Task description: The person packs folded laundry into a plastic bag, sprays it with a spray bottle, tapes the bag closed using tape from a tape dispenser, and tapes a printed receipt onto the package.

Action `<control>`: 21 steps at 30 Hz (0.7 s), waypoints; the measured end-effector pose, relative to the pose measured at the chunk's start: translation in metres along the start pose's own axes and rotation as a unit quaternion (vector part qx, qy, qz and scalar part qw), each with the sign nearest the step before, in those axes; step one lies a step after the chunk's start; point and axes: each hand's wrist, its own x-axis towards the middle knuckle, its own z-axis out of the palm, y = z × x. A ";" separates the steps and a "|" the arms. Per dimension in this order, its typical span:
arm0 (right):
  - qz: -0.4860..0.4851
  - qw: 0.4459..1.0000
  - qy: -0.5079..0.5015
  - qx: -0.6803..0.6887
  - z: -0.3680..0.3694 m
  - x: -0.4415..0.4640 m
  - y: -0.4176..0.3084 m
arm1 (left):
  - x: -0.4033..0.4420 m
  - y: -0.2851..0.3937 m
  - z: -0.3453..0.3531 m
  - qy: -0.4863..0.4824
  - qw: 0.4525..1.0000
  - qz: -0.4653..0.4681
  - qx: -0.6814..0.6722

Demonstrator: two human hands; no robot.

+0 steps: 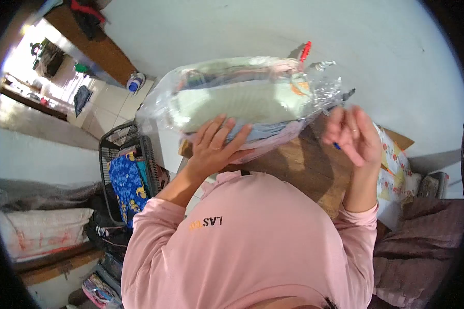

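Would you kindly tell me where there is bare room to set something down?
The brown wooden surface looks bare between the bulging clear plastic bag, the right hand and the pink shirt. The bag crowds the surface's far side; the black plastic basket holds blue patterned cloth.

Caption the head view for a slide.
Left hand on a clear bag of folded cloth, right hand beside it.
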 end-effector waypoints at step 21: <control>0.229 0.970 0.040 -0.064 0.065 0.089 0.051 | 0.018 -0.100 -0.102 -0.133 0.986 0.095 0.043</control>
